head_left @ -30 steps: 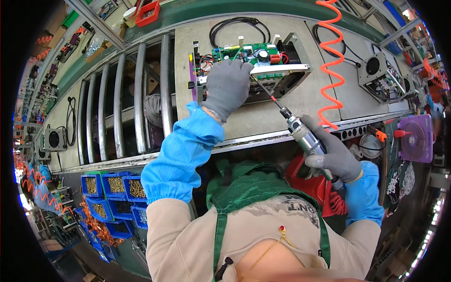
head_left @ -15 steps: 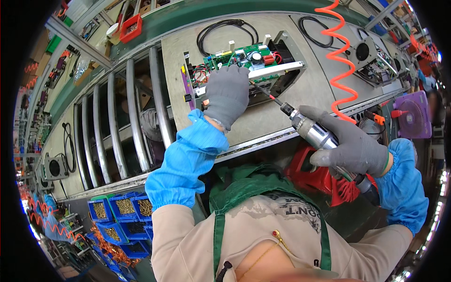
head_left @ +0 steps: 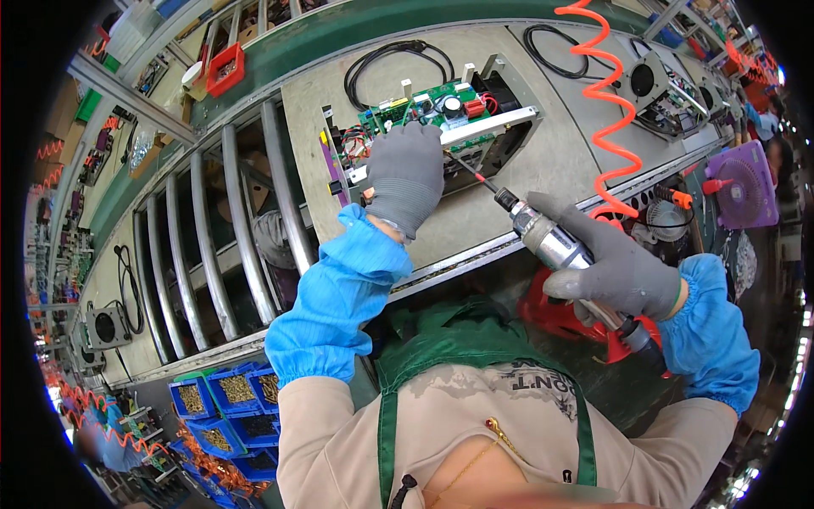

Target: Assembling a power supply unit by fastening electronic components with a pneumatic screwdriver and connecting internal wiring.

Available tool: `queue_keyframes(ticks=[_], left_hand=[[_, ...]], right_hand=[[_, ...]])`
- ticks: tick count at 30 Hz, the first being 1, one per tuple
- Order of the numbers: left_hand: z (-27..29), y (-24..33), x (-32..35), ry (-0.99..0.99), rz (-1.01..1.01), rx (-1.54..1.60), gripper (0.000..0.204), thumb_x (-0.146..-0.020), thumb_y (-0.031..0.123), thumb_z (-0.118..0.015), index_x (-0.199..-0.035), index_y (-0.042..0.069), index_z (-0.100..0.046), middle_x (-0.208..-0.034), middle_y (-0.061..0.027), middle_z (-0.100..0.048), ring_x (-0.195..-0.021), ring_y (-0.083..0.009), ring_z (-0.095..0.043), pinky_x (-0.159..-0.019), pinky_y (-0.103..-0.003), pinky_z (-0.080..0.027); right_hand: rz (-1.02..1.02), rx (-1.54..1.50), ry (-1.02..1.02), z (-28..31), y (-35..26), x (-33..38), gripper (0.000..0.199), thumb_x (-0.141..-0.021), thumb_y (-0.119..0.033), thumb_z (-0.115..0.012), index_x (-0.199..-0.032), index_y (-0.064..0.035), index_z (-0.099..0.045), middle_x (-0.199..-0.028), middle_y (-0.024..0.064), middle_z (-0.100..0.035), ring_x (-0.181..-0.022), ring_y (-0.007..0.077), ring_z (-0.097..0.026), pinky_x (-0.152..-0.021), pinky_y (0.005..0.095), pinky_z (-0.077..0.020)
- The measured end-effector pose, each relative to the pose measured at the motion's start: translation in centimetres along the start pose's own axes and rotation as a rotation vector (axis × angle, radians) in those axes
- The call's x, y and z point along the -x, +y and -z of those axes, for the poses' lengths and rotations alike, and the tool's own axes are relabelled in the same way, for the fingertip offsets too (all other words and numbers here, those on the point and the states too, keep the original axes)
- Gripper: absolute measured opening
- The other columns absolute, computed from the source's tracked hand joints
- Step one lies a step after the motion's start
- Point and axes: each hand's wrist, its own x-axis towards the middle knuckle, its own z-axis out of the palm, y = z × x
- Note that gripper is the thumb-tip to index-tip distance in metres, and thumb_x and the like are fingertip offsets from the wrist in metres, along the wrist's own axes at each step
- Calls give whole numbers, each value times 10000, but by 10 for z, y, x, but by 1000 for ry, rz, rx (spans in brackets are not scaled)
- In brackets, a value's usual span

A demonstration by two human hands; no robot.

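Observation:
An electronics chassis with a green circuit board, wiring and a metal rail along its near side lies on the grey work surface. My left hand, in a grey glove, is curled over the chassis's near left part; its fingertips are largely hidden. Wrapped in my right hand, also gloved in grey, is a silver power screwdriver. Its long bit slants up and left to the near side of the chassis, just right of my left hand. Exactly what the tip touches is too small to tell.
Metal rollers lie left of the work surface. Blue bins of small hardware stand below them. A coiled orange hose hangs at the right, near another chassis and a purple fan. A black cable loops behind.
The view has shifted slightly. My right hand and the screwdriver have come a little left and down in the picture; my left hand stays at the same part of the chassis.

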Motion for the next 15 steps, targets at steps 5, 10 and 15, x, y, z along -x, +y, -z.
queue_keyframes(ticks=[5,10,15], left_hand=[[-1,-2,1,32,-16,9,264,-761,144,-657,-1020,107,-627,-917,-78,-622,-878,-256,-610,-764,-384,-495],[1,-4,1,0,-19,4,194,-814,157,-601,-999,96,-608,-925,-79,-608,-896,-251,-609,-751,-386,-486],[0,-1,-2,-19,-30,4,203,-813,161,-605,-1002,90,-605,-950,-90,-610,-909,-257,-613,-759,-390,-494]], right_hand=[[80,112,43,-4,7,-6,861,-729,-243,-745,-1462,-71,-326,-1121,90,-560,-927,148,-535,-852,270,-449],[86,-51,21,-17,22,-10,880,-735,-196,-747,-1479,-95,-289,-1104,93,-570,-837,122,-550,-754,258,-471],[121,-315,44,-48,53,-19,917,-766,-75,-703,-1514,-186,-185,-956,75,-587,-534,101,-544,-473,260,-472]])
